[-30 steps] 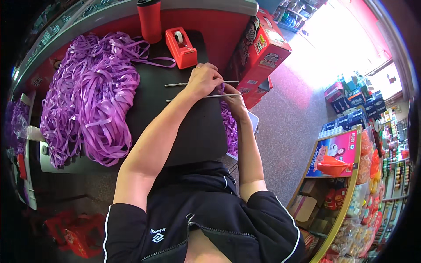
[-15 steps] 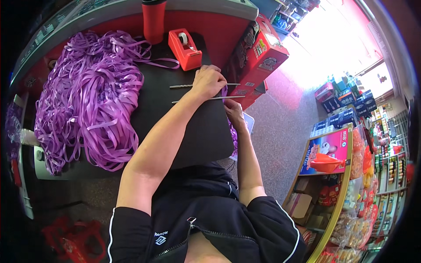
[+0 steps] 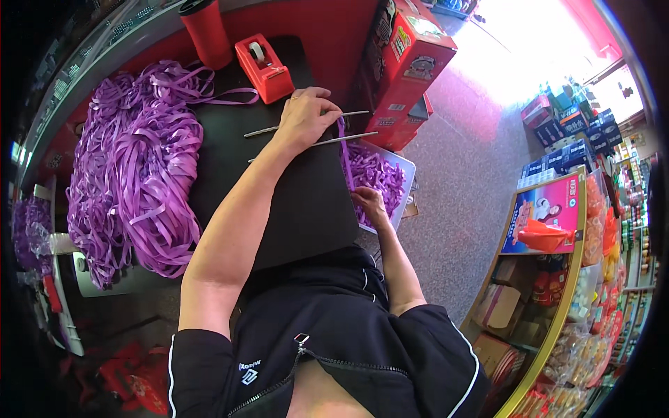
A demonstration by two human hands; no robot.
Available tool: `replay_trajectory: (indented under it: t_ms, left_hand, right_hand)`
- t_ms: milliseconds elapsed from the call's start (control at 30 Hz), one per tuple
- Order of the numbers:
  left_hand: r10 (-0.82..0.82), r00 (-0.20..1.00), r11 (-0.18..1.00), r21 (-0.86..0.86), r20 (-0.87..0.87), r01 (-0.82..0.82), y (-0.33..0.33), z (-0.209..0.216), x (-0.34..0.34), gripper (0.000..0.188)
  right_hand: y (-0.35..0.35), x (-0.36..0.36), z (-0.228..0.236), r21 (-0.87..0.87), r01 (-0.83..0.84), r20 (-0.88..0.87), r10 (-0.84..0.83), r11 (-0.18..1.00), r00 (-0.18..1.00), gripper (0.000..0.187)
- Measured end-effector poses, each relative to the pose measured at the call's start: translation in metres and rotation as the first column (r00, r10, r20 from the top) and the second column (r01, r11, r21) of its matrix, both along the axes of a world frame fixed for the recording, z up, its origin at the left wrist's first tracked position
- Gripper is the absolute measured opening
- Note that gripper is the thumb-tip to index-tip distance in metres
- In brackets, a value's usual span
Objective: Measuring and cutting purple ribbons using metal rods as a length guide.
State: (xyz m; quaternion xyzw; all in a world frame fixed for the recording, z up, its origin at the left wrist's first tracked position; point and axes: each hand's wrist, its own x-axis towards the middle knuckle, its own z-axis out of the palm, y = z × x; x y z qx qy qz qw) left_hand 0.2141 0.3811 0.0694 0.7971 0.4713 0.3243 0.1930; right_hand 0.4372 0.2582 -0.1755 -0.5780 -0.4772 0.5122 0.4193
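My left hand [image 3: 304, 120] rests over the black tabletop [image 3: 306, 216], its thumb and fingertips pinched on a narrow purple ribbon [image 3: 344, 150]. The ribbon runs down past the table's right edge to my right hand [image 3: 372, 205], whose fingers are closed on its lower part. Two thin metal rods lie roughly parallel across the board; the upper rod [image 3: 259, 132] passes under my left hand, and the lower rod [image 3: 357, 136] crosses near the ribbon. Both rods' tips stick out over the right edge. A big heap of looped purple ribbon [image 3: 157, 167] covers the left side.
Below the table's right edge, a white bin [image 3: 410, 182] holds many short purple ribbon pieces. A red tape dispenser [image 3: 267, 73] and a red tumbler [image 3: 208, 35] stand at the back. Red boxes [image 3: 408, 76] rise at the far right corner. A goods shelf [image 3: 529, 327] stands farther right.
My right hand has moved down and away from my left hand, so a longer stretch of ribbon shows between them. The view has shifted, bringing more of the white bin into sight.
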Motion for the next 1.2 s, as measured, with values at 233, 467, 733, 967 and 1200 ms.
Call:
replay_trajectory:
  t_ms: [233, 467, 733, 967, 1200]
  left_hand:
    - [0.010, 1.000, 1.000, -0.015, -0.003, -0.010, 0.001, 0.003, 0.002, 0.023]
    - [0.010, 1.000, 1.000, -0.008, -0.012, -0.010, -0.001, 0.002, 0.000, 0.023]
    - [0.006, 1.000, 1.000, -0.011, -0.005, -0.006, -0.001, 0.003, 0.002, 0.022]
    - [0.003, 0.999, 1.000, -0.011, -0.035, -0.003, -0.002, 0.005, -0.001, 0.021]
    - [-0.039, 0.998, 0.999, 0.014, -0.041, 0.040, 0.000, 0.006, 0.010, 0.021]
  right_hand:
    - [-0.015, -0.021, -0.027, -0.149, 0.071, -0.296, -0.113, 0.986, 0.948, 0.025]
    - [-0.034, -0.028, -0.005, -0.235, -0.055, -0.490, -0.070, 0.970, 0.869, 0.027]
    - [-0.022, -0.014, -0.021, -0.281, 0.234, -0.424, -0.340, 0.931, 0.840, 0.024]
    - [-0.001, -0.028, -0.004, 0.156, 0.255, 0.495, -0.299, 0.954, 0.816, 0.021]
    - [0.002, -0.025, -0.044, -0.032, 0.262, 0.129, -0.256, 0.965, 0.958, 0.016]
